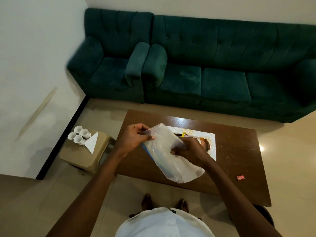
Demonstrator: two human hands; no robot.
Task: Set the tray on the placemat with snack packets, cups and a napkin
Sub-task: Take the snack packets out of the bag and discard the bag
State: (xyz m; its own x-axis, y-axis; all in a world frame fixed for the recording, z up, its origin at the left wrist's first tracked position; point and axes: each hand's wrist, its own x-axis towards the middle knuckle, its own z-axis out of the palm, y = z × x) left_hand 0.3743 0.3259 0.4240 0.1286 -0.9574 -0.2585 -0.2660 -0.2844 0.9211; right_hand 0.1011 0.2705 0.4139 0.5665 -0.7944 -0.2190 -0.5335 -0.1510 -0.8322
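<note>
Both hands, left hand (135, 136) and right hand (189, 149), grip closed on a translucent plastic bag (164, 151) at frame centre, above the patterned white placemat (211, 144) on the brown wooden desk (239, 151). Advise steady withdrawal of contents. White ceramic cups (79, 134) wait centre-left.

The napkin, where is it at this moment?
In the head view the napkin, folded in a triangle, lies on the small beige stool left of the brown table, just right of the four white cups.
</note>
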